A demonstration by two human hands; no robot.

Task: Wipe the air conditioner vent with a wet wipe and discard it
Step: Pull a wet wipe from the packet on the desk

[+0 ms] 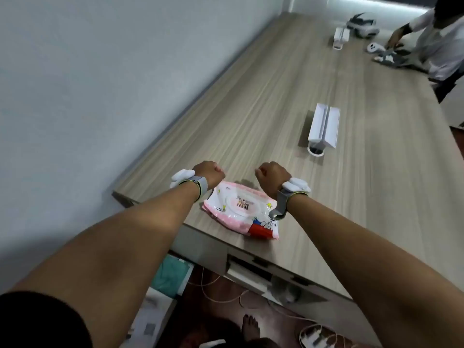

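A pink pack of wet wipes (242,209) lies flat with its lid closed near the front edge of the long wooden table (288,116). My left hand (208,173) is curled into a fist just above the pack's far left corner. My right hand (272,178) is also a fist, above the pack's far right corner. Neither fist holds anything I can see. Both wrists carry grey straps with white devices. No air conditioner vent is in view.
A white cable outlet box (324,126) stands open mid-table. At the far right another person (439,41) handles items beside a white headset (361,23) and a second white box (340,37). A grey wall (100,84) runs along the left. Cables and a teal box (173,275) lie under the table.
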